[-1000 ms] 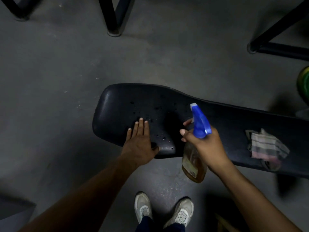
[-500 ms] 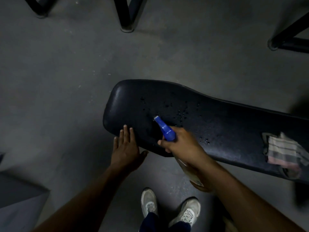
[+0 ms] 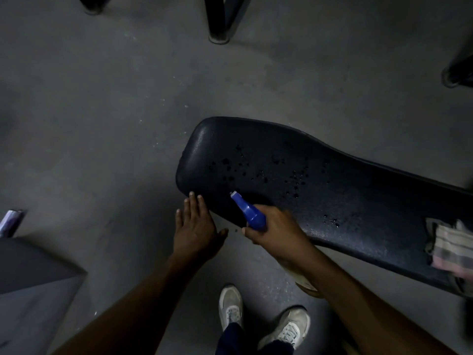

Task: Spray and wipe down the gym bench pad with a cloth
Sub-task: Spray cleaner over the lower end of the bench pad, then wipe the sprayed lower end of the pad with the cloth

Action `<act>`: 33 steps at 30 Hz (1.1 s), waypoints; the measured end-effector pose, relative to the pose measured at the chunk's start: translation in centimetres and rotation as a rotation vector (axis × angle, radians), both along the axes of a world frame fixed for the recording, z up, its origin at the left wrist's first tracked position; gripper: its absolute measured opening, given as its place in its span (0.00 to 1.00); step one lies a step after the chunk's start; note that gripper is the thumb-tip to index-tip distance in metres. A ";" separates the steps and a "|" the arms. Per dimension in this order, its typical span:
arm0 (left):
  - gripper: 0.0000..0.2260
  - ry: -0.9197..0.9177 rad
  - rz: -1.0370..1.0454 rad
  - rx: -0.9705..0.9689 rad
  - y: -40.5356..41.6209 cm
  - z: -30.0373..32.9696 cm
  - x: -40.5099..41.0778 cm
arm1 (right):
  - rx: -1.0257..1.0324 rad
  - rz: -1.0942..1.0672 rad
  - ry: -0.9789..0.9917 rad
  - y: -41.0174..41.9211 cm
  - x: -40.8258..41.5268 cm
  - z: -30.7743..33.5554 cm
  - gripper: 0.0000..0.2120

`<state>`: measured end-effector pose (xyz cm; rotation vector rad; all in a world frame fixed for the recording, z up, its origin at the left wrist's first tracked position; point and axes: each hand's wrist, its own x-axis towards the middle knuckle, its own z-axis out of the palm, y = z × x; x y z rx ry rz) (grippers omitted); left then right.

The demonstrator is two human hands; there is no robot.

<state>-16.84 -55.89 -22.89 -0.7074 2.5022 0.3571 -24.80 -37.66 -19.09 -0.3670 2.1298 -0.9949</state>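
Observation:
The black gym bench pad runs from centre to the right edge, with spray droplets scattered over its left half. My right hand grips a spray bottle with a blue trigger head, nozzle aimed up-left low over the pad's near edge; the bottle's amber body is mostly hidden under my wrist. My left hand lies flat with fingers spread, fingertips at the pad's near left corner. A striped cloth lies crumpled on the pad at the far right.
Grey concrete floor surrounds the bench. Black metal frame legs stand at the top, another foot at the upper right. A grey box-like surface fills the lower left. My white sneakers stand below the pad.
The spray bottle tipped from upright to nozzle-down and moved left toward the pad's end. My left hand slid off the pad top to its near corner. More droplets show on the pad.

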 end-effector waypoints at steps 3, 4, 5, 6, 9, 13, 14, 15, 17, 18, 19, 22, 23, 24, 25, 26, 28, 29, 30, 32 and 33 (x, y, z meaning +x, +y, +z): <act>0.49 0.011 -0.015 -0.004 0.3 0.3 -0.1 | -0.035 -0.034 0.031 0.5 0.2 0.2 0.10; 0.49 0.021 -0.020 -0.003 0.6 0.4 -0.2 | -0.069 -0.056 0.031 0.8 0.1 0.6 0.11; 0.49 0.035 -0.028 0.001 0.9 0.6 -0.4 | -0.109 -0.082 0.025 1.3 0.0 1.0 0.11; 0.49 0.052 -0.037 0.006 1.4 0.7 -0.7 | -0.150 -0.109 0.017 1.8 -0.3 1.5 0.10; 0.48 0.096 -0.075 0.031 2.8 1.1 -1.9 | -0.240 -0.215 -0.013 4.1 -1.3 3.1 0.10; 0.48 0.104 -0.169 0.079 5.5 1.8 -4.0 | -0.284 -0.390 0.066 7.8 -3.0 4.7 0.10; 0.48 0.108 -0.197 0.085 6.2 1.9 -4.5 | -0.289 -0.429 0.104 8.9 -3.6 5.1 0.11; 0.48 0.113 -0.227 0.087 7.1 2.0 -4.9 | -0.292 -0.472 0.140 9.9 -4.1 5.4 0.12; 0.48 0.125 -0.288 0.083 8.9 2.1 -5.6 | -0.300 -0.560 0.198 12.2 -5.2 6.2 0.12; 0.48 0.126 -0.315 0.084 9.9 2.1 -6.0 | -0.313 -0.600 0.225 13.4 -5.7 6.5 0.11; 0.48 0.124 -0.338 0.090 10.9 2.0 -6.3 | -0.331 -0.641 0.254 14.7 -6.2 6.7 0.10; 0.47 0.123 -0.400 0.111 13.9 1.9 -7.0 | -0.385 -0.742 0.337 18.2 -7.3 7.8 0.10; 0.47 0.126 -0.415 0.116 14.7 1.9 -7.2 | -0.395 -0.764 0.363 19.2 -7.6 8.0 0.10; 0.47 0.131 -0.429 0.121 15.5 1.8 -7.4 | -0.395 -0.780 0.383 20.2 -7.8 8.1 0.10; 0.47 0.134 -0.444 0.125 16.3 1.8 -7.6 | -0.391 -0.801 0.397 21.1 -8.1 8.2 0.11; 0.46 0.132 -0.461 0.128 17.1 1.7 -7.8 | -0.394 -0.824 0.404 21.9 -8.2 8.1 0.13; 0.46 0.128 -0.492 0.128 18.5 1.5 -8.2 | -0.411 -0.863 0.420 23.3 -8.4 7.8 0.15; 0.46 0.126 -0.505 0.126 19.1 1.4 -8.4 | -0.414 -0.871 0.430 23.8 -8.5 7.5 0.17; 0.46 0.123 -0.516 0.125 19.7 1.3 -8.6 | -0.416 -0.872 0.433 24.2 -8.5 7.3 0.18; 0.46 0.118 -0.538 0.120 20.8 1.0 -8.9 | -0.427 -0.867 0.407 25.0 -8.4 6.8 0.23; 0.46 0.119 -0.549 0.116 21.3 0.9 -9.0 | -0.431 -0.864 0.390 25.3 -8.4 6.5 0.25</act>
